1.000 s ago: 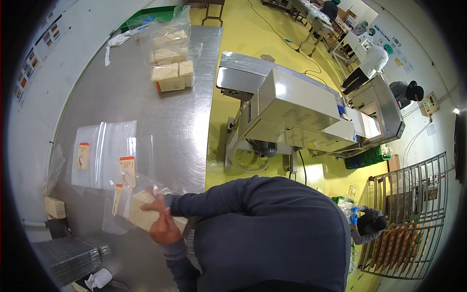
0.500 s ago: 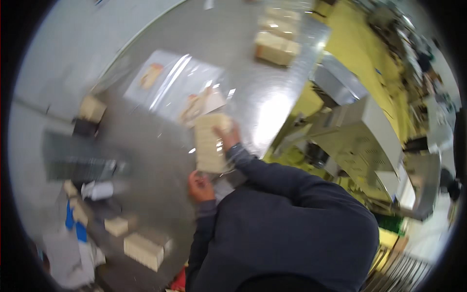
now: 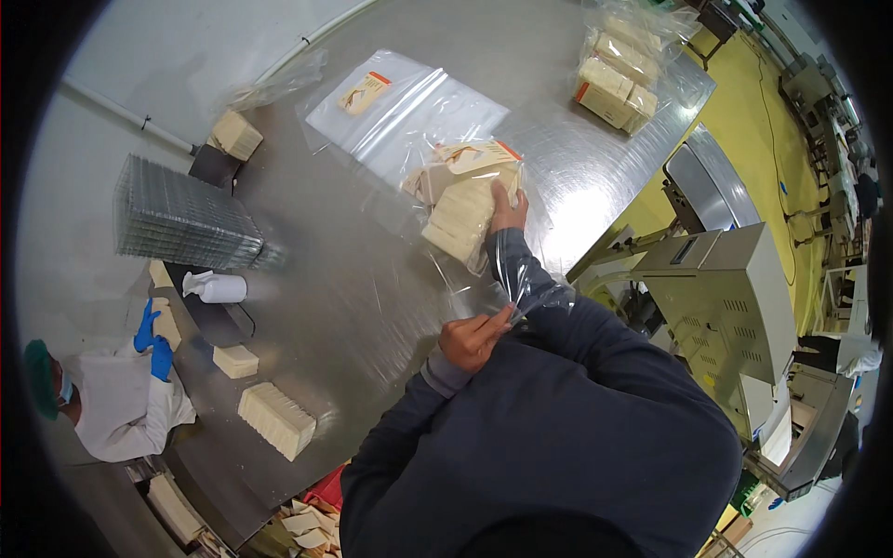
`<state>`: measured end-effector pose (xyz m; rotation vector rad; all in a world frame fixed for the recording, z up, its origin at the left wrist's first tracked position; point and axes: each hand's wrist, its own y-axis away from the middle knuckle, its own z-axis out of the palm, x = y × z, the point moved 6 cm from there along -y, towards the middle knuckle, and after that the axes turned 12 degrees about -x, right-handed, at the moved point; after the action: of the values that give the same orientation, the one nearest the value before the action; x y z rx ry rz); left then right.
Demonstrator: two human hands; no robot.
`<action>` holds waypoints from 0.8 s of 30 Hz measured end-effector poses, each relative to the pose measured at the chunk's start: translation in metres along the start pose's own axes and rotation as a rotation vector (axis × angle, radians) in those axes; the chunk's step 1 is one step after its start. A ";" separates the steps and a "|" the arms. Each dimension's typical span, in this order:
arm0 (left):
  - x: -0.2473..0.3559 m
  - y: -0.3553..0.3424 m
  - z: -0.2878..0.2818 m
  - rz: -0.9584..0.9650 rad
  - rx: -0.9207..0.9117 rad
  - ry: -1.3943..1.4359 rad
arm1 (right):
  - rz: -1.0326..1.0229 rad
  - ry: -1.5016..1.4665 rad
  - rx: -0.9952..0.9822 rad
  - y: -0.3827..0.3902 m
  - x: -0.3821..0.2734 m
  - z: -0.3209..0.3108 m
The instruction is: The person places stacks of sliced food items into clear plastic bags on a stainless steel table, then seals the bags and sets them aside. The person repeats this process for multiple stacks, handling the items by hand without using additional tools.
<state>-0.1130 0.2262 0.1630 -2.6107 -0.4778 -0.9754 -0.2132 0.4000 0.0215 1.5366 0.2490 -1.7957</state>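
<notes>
A stack of pale cream slices (image 3: 462, 219) lies tilted inside a clear plastic bag (image 3: 446, 191) with a label, over the steel table. My right hand (image 3: 509, 206) grips the stack's right side, and clear film lies around its wrist and sleeve. Closer to my body, my left hand (image 3: 473, 340) pinches the edge of the bag's film between closed fingers. Just beyond the stack is a pile of flat clear bags (image 3: 409, 116), the upper one bearing a similar label. Part of the stack's far end is hidden under the label.
Bagged stacks (image 3: 619, 84) stand at the table's (image 3: 363, 279) far right. On the left are wire racks (image 3: 186, 214), a white spray bottle (image 3: 216, 286) and a loose stack of slices (image 3: 276, 420). A co-worker's blue-gloved hands (image 3: 153, 339) touch another stack. A machine (image 3: 716, 307) stands right.
The stack has shifted away from my body and tilted, with bag film now around it. My left hand has moved right, from the stack's near end to the bag's edge.
</notes>
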 end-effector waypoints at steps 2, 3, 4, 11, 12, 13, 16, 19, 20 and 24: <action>-0.008 0.006 0.002 0.036 0.146 0.058 | 0.043 -0.140 -0.013 0.008 -0.020 0.009; -0.010 0.011 0.001 0.053 0.219 0.087 | -0.029 -0.297 -0.043 -0.015 0.004 0.009; -0.015 0.009 -0.002 -0.025 0.243 0.022 | -0.114 -0.231 -0.007 -0.029 0.021 0.000; -0.093 0.048 0.034 -0.638 0.244 0.164 | 0.054 -0.609 -0.281 -0.003 0.018 0.033; -0.103 0.048 0.048 -0.700 0.181 0.276 | 0.075 -0.628 -0.293 0.003 0.021 0.035; -0.109 0.047 0.061 -0.626 0.171 0.293 | 0.081 -0.634 -0.305 0.004 0.024 0.037; -0.112 0.052 0.086 -0.466 0.097 0.361 | 0.087 -0.623 -0.319 0.006 0.031 0.041; -0.092 0.045 0.076 -0.437 -0.186 0.477 | 0.074 -0.585 -0.324 0.000 0.037 0.041; -0.072 0.033 0.044 -0.436 -0.359 0.520 | 0.053 -0.566 -0.317 -0.005 0.039 0.037; -0.117 0.045 -0.069 -0.412 0.382 0.882 | -0.076 -0.347 -0.340 -0.008 0.038 0.026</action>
<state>-0.2174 0.1355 0.1258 -1.5495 -0.8475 -1.8000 -0.2386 0.3748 -0.0094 0.9754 0.4213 -1.9267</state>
